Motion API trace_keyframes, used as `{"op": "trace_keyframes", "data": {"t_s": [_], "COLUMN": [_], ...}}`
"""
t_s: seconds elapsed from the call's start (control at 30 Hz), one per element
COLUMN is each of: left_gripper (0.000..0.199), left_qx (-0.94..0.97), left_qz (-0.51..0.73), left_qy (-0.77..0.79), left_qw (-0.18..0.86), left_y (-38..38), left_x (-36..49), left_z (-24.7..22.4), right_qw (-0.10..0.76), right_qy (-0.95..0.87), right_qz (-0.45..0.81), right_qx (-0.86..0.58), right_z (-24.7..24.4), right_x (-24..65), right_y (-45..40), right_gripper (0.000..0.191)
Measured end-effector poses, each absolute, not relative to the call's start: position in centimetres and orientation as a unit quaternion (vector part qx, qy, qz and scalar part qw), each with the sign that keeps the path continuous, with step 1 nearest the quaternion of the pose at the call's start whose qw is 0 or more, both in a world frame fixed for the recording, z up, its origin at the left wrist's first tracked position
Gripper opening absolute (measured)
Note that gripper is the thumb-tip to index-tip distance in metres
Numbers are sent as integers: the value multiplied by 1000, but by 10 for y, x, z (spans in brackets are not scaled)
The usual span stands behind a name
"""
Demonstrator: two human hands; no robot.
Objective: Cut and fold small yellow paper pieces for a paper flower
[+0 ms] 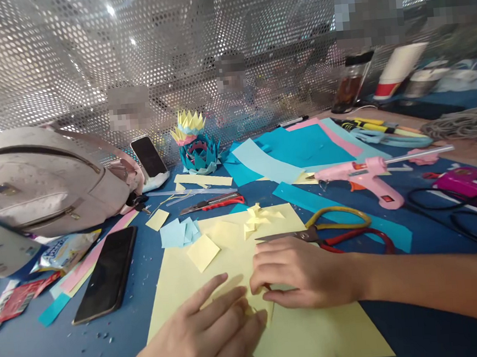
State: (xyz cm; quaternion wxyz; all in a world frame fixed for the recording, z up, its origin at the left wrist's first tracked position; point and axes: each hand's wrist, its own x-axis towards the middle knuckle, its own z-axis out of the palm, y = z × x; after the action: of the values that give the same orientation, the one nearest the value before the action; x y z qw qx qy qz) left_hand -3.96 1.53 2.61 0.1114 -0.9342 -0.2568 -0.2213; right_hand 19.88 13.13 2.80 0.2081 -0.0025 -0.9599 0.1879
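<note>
A large yellow sheet [317, 334] lies on the blue table. My left hand [211, 329] rests over it with the fingers spread, their tips touching a small piece of yellow paper [269, 311]. Just right of it, my right hand [293, 273] has its fingers curled at the same small piece, which is partly hidden by both hands. Folded yellow pieces [260, 216] sit at the sheet's back edge, with a yellow square [203, 253] and blue squares [179, 232] to their left. Scissors [343, 220] lie behind my right wrist.
Phone [108, 274] and backpack [48, 177] stand left. A red cutter [219, 202] and a blue-yellow paper model [197, 146] are behind the sheet. A pink glue gun [366, 176] lies right, near black cables [450, 200]; a dark bottle [349, 84] is at the back.
</note>
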Motion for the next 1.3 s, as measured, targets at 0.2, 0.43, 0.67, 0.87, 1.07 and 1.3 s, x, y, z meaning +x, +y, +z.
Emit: {"op": "trace_keyframes", "data": {"t_s": [0.2,0.43,0.67,0.87,1.07,1.3], "left_gripper": [43,51,51,60,63,63], "left_qx": [-931,-919,-913,-912,-907,-911], "left_qz": [-175,-202,-218,-211,-217,-209], "left_qy": [-303,-321,-327,-347,-357,-352], "left_qw": [101,106,106,54,51,48], "left_y": [16,16,15,14,14,15], "left_x": [-39,-40,-37,-32,-31,-34], "left_z": [32,6,2,4,5,3], "right_qw": [224,246,267,264,272,285], "right_qy": [-946,-938,-937,-943,-938,-944], "right_qz": [212,193,171,166,177,140], "right_qx": [-100,-148,-147,-120,-124,-92], "right_z": [28,22,20,15,15,19], "right_x": [199,197,197,199,200,202], "right_y": [130,129,128,132,133,136], "right_gripper": [9,10,19,17,16,21]}}
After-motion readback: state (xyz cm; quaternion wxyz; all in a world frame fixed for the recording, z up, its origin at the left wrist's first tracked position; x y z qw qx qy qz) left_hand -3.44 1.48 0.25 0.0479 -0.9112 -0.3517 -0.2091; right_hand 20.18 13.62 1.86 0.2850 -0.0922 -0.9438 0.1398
